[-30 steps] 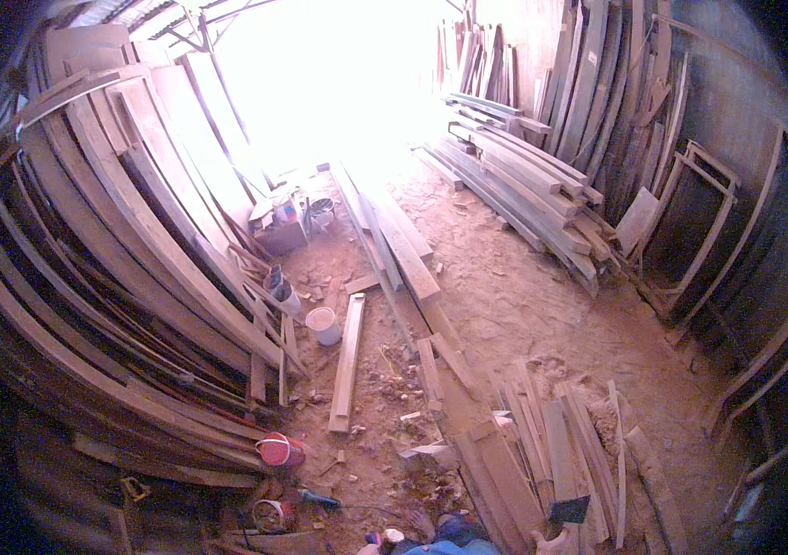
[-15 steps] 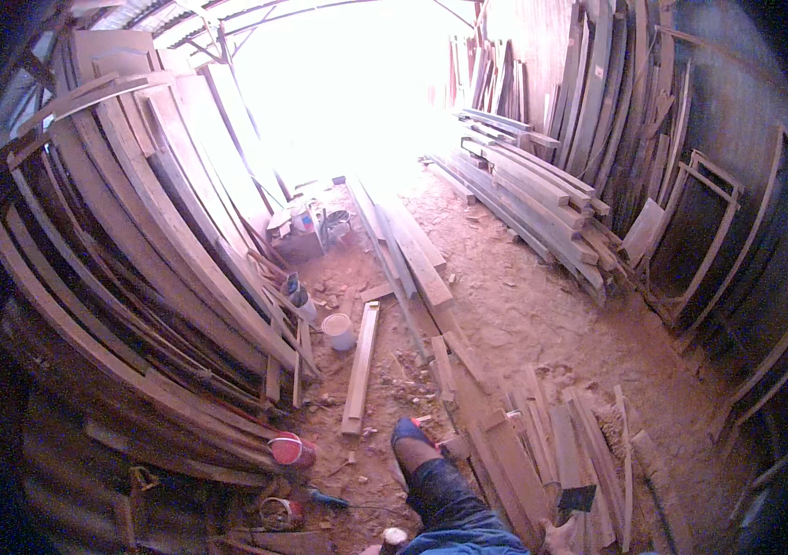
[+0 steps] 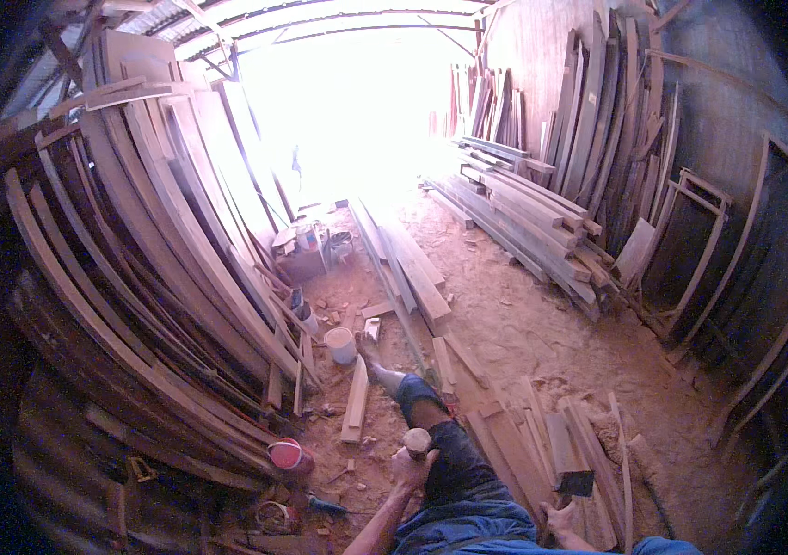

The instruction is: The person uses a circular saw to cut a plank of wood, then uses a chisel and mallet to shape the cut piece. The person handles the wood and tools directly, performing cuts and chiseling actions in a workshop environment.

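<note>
My left hand [image 3: 405, 469] is raised over my lap, its fingers wrapped round a short, thick thing with a pale round end [image 3: 417, 440]; its kind does not show clearly. Low on the right, my right hand [image 3: 558, 518] looks closed, and what it may hold I cannot make out. Just beyond it is a dark, flat, squarish piece [image 3: 575, 483], near loose boards [image 3: 505, 435]. My leg [image 3: 422, 407] stretches forward, with the foot over a narrow wooden board [image 3: 355, 407] on the ground.
Tall planks [image 3: 144, 213] lean along the left. A timber stack [image 3: 533, 203] lies at the right, with door-like frames [image 3: 699, 250] beyond it. Long beams [image 3: 412, 268] run ahead. A white bucket [image 3: 340, 345], a red bucket [image 3: 289, 455] and a blue-handled tool [image 3: 326, 505] are at left.
My left hand has come up from the lower edge with the pale-ended thing. My leg has stretched forward and left across the board. My right hand and the dark piece have shifted slightly away.
</note>
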`<state>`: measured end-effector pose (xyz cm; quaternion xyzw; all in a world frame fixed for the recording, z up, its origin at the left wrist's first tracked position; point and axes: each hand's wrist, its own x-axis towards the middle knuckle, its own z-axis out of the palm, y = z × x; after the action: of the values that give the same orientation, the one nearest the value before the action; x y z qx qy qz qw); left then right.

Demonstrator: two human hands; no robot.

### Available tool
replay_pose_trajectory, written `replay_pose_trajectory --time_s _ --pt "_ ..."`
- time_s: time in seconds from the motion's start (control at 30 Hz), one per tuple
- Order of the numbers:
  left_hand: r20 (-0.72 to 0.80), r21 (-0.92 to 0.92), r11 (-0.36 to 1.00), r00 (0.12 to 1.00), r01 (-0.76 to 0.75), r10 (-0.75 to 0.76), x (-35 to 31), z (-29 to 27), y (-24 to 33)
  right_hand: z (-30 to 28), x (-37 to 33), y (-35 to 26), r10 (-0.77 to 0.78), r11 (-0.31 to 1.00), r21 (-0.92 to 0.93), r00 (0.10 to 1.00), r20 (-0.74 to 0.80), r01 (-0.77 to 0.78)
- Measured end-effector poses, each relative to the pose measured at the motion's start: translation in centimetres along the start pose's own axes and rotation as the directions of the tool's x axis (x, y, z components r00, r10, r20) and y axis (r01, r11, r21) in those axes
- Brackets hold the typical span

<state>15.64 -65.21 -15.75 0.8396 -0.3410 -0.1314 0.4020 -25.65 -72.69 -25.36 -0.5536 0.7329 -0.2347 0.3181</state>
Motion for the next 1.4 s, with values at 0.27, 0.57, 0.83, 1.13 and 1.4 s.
replay_pose_trajectory --time_s 0.27,0.57,0.83,1.13,1.4 --pt "0.394 -0.069 0.975 0.892 -0.212 0.222 0.7 -2.2 -0.6 -0.5 -0.5 -0.4 0.050 0.998 0.028 0.998 0.027 -0.050" --pt "0.609 -0.023 0.871 0.684 -0.490 0.401 0.3 -7.6 3.6 0.1 0.1 -0.3 0.015 1.000 0.008 0.999 -0.044 -0.015" --pt "0.079 -0.054 0.991 0.990 0.118 -0.114 12.0 -5.6 -4.6 -0.5 0.6 0.3 0.118 0.985 -0.132 0.992 0.038 -0.112" --pt "0.075 -0.236 0.969 0.996 0.074 -0.057 11.8 0.9 -8.6 3.2 3.6 6.0 0.074 0.996 0.059 0.997 -0.001 -0.074" --pt "0.608 -0.386 0.856 0.604 -0.343 0.516 7.4 -4.9 2.1 -0.3 -0.1 0.2 0.065 0.992 -0.110 0.995 0.071 -0.057"
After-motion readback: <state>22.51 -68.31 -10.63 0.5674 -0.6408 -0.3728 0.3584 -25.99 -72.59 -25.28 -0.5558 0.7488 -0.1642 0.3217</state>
